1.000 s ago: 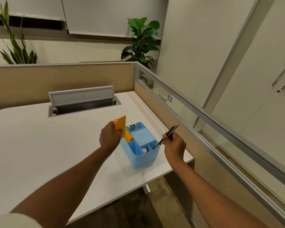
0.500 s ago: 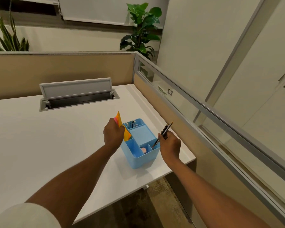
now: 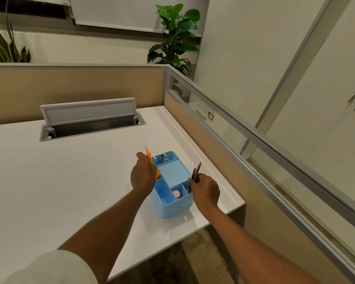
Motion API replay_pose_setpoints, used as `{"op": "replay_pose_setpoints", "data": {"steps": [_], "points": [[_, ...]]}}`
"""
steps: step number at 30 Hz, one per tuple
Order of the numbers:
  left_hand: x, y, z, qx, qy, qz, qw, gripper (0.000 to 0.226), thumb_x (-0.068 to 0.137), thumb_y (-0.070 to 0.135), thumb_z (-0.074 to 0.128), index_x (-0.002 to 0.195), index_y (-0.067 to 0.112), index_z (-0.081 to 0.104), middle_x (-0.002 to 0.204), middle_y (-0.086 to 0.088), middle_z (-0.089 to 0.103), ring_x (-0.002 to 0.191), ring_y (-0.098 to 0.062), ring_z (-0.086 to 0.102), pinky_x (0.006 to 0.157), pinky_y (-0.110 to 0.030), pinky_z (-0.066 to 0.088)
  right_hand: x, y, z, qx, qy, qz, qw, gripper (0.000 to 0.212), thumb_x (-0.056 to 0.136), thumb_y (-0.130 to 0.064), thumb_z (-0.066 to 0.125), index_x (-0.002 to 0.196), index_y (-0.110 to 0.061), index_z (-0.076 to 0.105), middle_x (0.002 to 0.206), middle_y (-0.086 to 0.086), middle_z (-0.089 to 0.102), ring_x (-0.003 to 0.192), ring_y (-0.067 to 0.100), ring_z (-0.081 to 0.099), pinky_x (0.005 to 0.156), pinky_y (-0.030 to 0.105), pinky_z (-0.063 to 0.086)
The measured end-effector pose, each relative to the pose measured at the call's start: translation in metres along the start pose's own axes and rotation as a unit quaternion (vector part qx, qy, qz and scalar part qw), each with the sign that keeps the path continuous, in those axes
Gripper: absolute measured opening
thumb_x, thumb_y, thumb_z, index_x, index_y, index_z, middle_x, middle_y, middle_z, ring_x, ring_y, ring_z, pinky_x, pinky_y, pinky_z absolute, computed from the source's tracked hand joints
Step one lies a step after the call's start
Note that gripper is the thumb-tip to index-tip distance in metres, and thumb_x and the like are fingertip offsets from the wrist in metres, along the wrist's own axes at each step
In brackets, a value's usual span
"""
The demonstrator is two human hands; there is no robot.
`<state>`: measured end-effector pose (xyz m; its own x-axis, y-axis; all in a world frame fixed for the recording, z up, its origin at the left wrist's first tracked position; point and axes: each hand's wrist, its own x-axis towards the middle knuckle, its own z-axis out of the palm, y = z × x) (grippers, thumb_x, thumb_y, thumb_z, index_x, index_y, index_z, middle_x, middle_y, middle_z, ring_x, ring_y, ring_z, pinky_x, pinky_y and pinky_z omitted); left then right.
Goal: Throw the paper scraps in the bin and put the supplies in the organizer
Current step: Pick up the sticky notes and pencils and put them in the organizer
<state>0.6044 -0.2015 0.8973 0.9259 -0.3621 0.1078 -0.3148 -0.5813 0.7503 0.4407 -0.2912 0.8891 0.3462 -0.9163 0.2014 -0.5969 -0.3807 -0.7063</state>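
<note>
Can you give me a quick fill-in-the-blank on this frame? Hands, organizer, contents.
1. The left hand holds orange sticky notes at the organizer's ____ side.
2. The right hand grips two ____ over a small corner compartment.
3. The organizer is coloured ____.
4. A small ____ object lies in one compartment.

Missing words: left; pens; blue; pink

The organizer [image 3: 173, 206] is seen to be light blue, plain and unpatterned. Orange and pink sticky notes [image 3: 148, 155] are shown at its left edge. A pale pink round item [image 3: 176, 194] is seen in a near compartment. The pens [image 3: 196, 172] are dark. The desk [image 3: 59, 177] is plain white, the partition [image 3: 74, 89] tan.
</note>
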Motion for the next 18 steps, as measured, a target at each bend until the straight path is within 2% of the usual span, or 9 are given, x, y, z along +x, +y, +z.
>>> {"op": "replay_pose_setpoints", "data": {"steps": [3, 5, 9, 13, 15, 18], "points": [[-0.003, -0.009, 0.004, 0.054, 0.018, 0.023, 0.998, 0.03, 0.09, 0.032, 0.058, 0.094, 0.019, 0.032, 0.078, -0.008, 0.063, 0.052, -0.018, 0.051, 0.049, -0.029, 0.038, 0.0, 0.003, 0.001, 0.001, -0.003, 0.001, 1.0, 0.019, 0.082, -0.034, 0.07, 0.092, -0.019, 0.073, 0.083, -0.002, 0.072, 0.061, 0.008, 0.055, 0.049, 0.013, 0.035], [-0.005, -0.011, 0.006, 0.106, 0.016, 0.038, 0.994, 0.035, 0.087, 0.036, 0.062, 0.097, 0.016, 0.036, 0.077, -0.007, 0.063, 0.049, -0.018, 0.05, 0.047, -0.027, 0.036, 0.002, 0.005, 0.002, 0.0, -0.006, 0.004, 1.0, 0.019, 0.082, -0.033, 0.07, 0.092, -0.018, 0.073, 0.082, -0.001, 0.072, 0.06, 0.008, 0.054, 0.048, 0.012, 0.033], [-0.008, -0.007, 0.008, 0.15, -0.01, 0.06, 0.987, 0.036, 0.085, 0.035, 0.065, 0.101, 0.015, 0.039, 0.086, -0.007, 0.065, 0.061, -0.027, 0.062, 0.05, -0.026, 0.036, 0.005, 0.009, 0.0, 0.012, -0.015, 0.015, 1.0, 0.018, 0.08, -0.028, 0.072, 0.087, -0.012, 0.074, 0.087, 0.005, 0.068, 0.064, 0.012, 0.058, 0.05, 0.014, 0.035], [-0.012, -0.006, 0.007, 0.154, -0.014, 0.066, 0.986, 0.034, 0.086, 0.036, 0.06, 0.102, 0.013, 0.04, 0.089, -0.008, 0.064, 0.064, -0.027, 0.061, 0.053, -0.029, 0.033, 0.005, 0.014, 0.0, 0.006, -0.003, 0.025, 1.0, 0.02, 0.078, -0.026, 0.075, 0.091, -0.011, 0.072, 0.111, 0.005, 0.051, 0.08, 0.007, 0.044, 0.066, 0.009, 0.037], [-0.013, -0.006, 0.006, 0.149, -0.01, 0.069, 0.986, 0.037, 0.084, 0.041, 0.059, 0.102, 0.014, 0.041, 0.09, -0.006, 0.064, 0.063, -0.025, 0.058, 0.053, -0.029, 0.035, 0.004, 0.014, 0.001, 0.002, 0.014, 0.027, 1.0, 0.025, 0.076, -0.027, 0.077, 0.094, -0.011, 0.072, 0.114, 0.004, 0.049, 0.089, 0.008, 0.042, 0.075, 0.015, 0.041], [-0.017, -0.006, 0.005, 0.145, -0.006, 0.081, 0.986, 0.044, 0.083, 0.05, 0.057, 0.104, 0.016, 0.04, 0.092, -0.005, 0.062, 0.062, -0.019, 0.05, 0.053, -0.027, 0.037, 0.001, 0.015, 0.003, -0.007, 0.023, 0.006, 1.0, 0.029, 0.073, -0.029, 0.078, 0.096, -0.011, 0.073, 0.111, 0.005, 0.052, 0.099, 0.015, 0.045, 0.078, 0.023, 0.042]]}}
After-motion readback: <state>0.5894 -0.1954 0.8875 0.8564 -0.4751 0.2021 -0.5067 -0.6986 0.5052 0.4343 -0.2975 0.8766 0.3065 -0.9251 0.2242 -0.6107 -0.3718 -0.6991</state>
